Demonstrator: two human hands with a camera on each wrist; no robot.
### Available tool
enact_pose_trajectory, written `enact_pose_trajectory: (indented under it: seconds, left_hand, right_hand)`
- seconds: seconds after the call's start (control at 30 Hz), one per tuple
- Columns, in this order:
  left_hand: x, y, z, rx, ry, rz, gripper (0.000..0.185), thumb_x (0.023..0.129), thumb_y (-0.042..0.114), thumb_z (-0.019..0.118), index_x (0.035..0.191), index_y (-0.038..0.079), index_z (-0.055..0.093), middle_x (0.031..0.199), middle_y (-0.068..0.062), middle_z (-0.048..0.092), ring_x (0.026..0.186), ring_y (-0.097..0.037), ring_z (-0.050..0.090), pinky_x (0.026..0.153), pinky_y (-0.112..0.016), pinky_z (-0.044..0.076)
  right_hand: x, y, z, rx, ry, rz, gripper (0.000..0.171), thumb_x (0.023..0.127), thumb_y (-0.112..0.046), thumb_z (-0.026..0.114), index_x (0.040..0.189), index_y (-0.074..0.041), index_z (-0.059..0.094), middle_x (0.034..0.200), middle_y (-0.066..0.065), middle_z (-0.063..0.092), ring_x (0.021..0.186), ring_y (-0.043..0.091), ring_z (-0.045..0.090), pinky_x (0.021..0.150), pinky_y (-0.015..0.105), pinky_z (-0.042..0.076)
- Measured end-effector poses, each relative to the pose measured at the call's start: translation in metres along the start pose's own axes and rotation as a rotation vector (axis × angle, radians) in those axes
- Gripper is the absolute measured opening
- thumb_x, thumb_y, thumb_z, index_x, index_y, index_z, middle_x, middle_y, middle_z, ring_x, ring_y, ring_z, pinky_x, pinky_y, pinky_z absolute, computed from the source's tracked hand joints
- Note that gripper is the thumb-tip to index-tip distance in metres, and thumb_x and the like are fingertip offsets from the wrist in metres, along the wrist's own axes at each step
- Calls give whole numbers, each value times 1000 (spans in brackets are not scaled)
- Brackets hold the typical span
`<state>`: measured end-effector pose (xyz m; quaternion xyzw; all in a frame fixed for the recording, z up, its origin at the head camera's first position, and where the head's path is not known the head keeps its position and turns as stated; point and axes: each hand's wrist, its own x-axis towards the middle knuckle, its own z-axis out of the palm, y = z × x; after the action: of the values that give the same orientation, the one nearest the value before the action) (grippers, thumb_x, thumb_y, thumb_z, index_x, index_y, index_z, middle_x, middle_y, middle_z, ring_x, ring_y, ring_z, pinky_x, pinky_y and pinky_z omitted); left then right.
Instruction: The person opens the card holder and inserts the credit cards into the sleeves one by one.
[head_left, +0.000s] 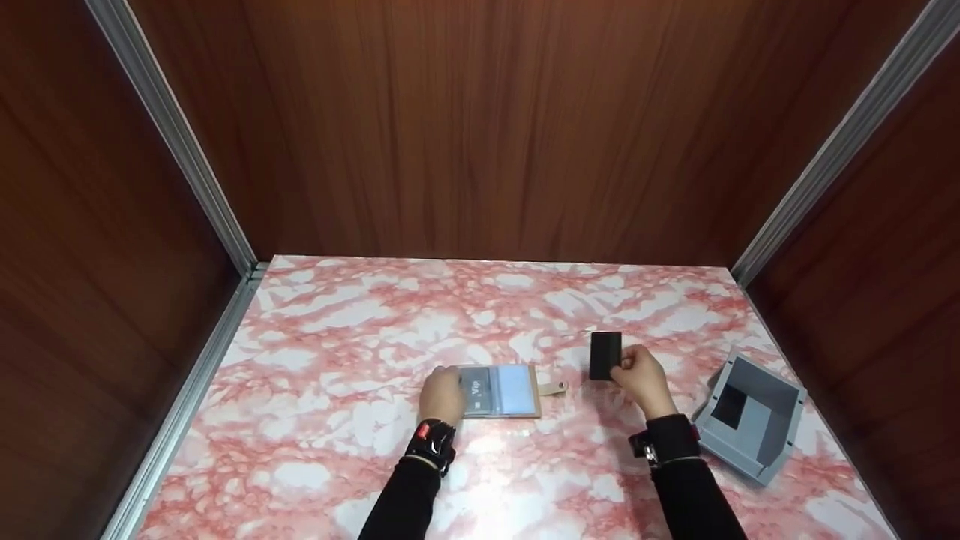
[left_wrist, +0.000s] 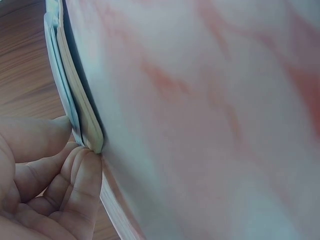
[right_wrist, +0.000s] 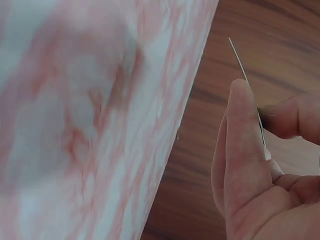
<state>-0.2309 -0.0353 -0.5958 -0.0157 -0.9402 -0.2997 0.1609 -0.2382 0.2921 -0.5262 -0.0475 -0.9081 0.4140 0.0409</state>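
An open tan card holder [head_left: 501,391] with clear sleeves lies on the pink marbled table [head_left: 337,352]; a grey card marked "Vip" shows in its left page. My left hand [head_left: 442,395] covers the holder's left edge. In the left wrist view its curled fingers [left_wrist: 86,175] and thumb grip the corner of the card holder [left_wrist: 89,127]. My right hand [head_left: 628,369] holds a black card [head_left: 605,355] upright just above the table, right of the holder. In the right wrist view the card [right_wrist: 243,70] shows edge-on, pinched between thumb [right_wrist: 241,135] and a finger.
A grey open box [head_left: 757,442] with a dark card inside sits at the right, close to my right wrist. Brown wood-grain walls with metal corner rails close the table in on three sides.
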Motion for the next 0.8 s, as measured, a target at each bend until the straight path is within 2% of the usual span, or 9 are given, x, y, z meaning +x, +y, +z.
enact_pose_trajectory:
  seconds: [0.17,0.47,0.57,0.7,0.8]
  left_hand:
    - [-1,0,-1,24,-1,3,11,74,-3,74,75,1,63,75,-14,58,73,-37,62,67,-48,50]
    - [0,1,0,2,4,-9,10,76,-2,74,74,0,64,74,-14,58,71,-36,62,66,-48,49]
    - [0,1,0,-3,7,-7,9,77,-1,73,74,0,64,73,-13,58,70,-36,61,65,-47,49]
    - [0,1,0,-1,14,-2,11,78,0,74,73,0,64,72,-13,58,70,-36,61,65,-47,49]
    - [0,1,1,5,16,3,12,77,0,75,73,1,64,72,-13,58,70,-36,61,65,-47,49]
  right_hand:
    - [-2,-6,19,11,-27,7,24,79,2,55,102,7,53,85,12,55,80,27,57,71,36,50]
    - [-3,-18,49,-15,-73,-31,19,77,1,58,96,1,53,82,6,51,78,24,51,71,34,44]
    - [-4,-22,57,19,-84,-36,19,77,2,57,95,1,52,81,5,49,76,22,50,69,33,47]
    - [-5,-29,68,137,-121,-7,19,79,7,55,97,4,51,83,7,47,76,21,53,70,39,59]
    - [-6,-32,74,158,-126,-10,19,78,8,55,96,5,51,83,8,49,75,22,56,71,41,59]
